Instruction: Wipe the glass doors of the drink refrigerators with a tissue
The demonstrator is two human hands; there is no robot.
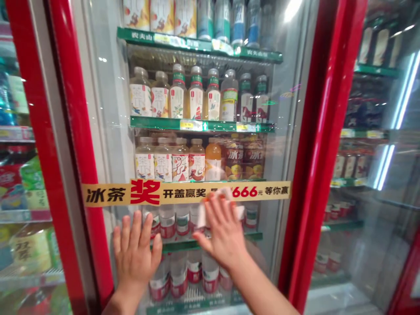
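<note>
My left hand (134,249) lies open, fingers spread, against the glass door (108,109) of a drinks fridge, just below the yellow promotional strip (185,194). To its right, my right hand (225,232) presses a white cloth (201,216) to the same glass with fingers stretched out. The cloth sticks out past the fingertips and overlaps the strip near its red "666". Whether it is paper or fabric I cannot tell. Behind the glass stand rows of drink bottles (196,98) on green-edged shelves (157,124).
Red door frames border the glass, one at the left (77,131) and one at the right (323,153). Stocked shelves also show through the neighbouring fridge sections. Bright light strips (405,92) reflect in the right-hand door.
</note>
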